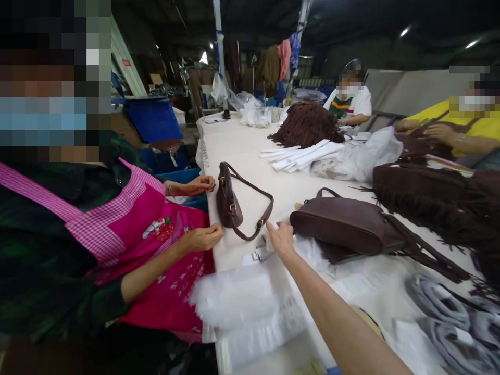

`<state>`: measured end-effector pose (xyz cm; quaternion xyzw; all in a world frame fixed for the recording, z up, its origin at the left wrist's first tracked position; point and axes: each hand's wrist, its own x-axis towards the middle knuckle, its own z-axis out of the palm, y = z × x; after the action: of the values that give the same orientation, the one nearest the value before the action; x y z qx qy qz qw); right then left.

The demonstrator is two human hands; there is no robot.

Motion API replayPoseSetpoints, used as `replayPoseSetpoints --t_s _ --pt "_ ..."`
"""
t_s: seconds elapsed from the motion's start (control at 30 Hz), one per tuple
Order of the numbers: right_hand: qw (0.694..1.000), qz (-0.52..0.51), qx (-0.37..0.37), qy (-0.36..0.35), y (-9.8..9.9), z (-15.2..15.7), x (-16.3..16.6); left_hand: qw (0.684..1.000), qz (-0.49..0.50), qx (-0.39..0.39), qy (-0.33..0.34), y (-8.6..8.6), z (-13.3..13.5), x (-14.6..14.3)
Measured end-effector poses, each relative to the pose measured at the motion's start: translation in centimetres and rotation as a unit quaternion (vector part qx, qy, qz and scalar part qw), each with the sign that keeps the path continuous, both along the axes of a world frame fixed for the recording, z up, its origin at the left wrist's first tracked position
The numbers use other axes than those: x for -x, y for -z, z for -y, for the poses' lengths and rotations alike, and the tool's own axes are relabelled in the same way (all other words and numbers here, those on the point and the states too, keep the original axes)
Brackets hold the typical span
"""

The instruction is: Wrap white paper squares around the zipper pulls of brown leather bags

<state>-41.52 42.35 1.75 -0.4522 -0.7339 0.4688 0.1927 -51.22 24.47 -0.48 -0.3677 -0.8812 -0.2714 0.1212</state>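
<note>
Clear plastic bags lie on the near side of the small brown bag. The right hand is to its right, close by the buckle on its looped strap. The thumb and fingers look a little apart; I cannot tell if they hold anything. The left hand is out of view. From the right hand, the small brown bag lies left and a bit farther off, long side running near to far. A co-worker's hands are just left of it.
</note>
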Motion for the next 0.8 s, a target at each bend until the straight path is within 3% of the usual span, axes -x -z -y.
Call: replayPoseSetpoints --t_s 0.1,0.23,0.37,0.43,0.53,0.7,0.8 --pt "1.000 0.008 0.015 -0.016 0.4 -0.6 0.6 0.997 0.043 0.016 0.058 1.5 -0.4 2.2" --pt "0.998 -0.032 0.038 -0.046 -0.6 -1.0 -0.4 0.981 0.105 0.040 0.157 3.5 0.1 1.1" --pt "0.990 -0.101 0.056 -0.082 -4.4 -0.2 -4.6 0.944 0.122 0.055 0.301 4.9 -0.3 -3.0" --pt "0.987 -0.121 0.067 -0.087 -7.2 0.6 -8.3 0.942 0.103 0.045 0.316 4.7 -1.2 -5.2" --pt "0.986 -0.123 0.081 -0.075 -11.2 2.4 -15.9 0.953 0.056 0.002 0.298 2.7 -2.6 -7.4" --pt "0.998 -0.030 0.022 -0.056 -15.5 7.1 -32.5 0.947 0.131 -0.008 0.295 -4.1 -3.7 -9.3" --pt "0.998 0.045 -0.032 0.011 -17.3 11.3 -43.3 0.945 0.153 -0.009 0.288 -6.7 -3.5 -15.3"
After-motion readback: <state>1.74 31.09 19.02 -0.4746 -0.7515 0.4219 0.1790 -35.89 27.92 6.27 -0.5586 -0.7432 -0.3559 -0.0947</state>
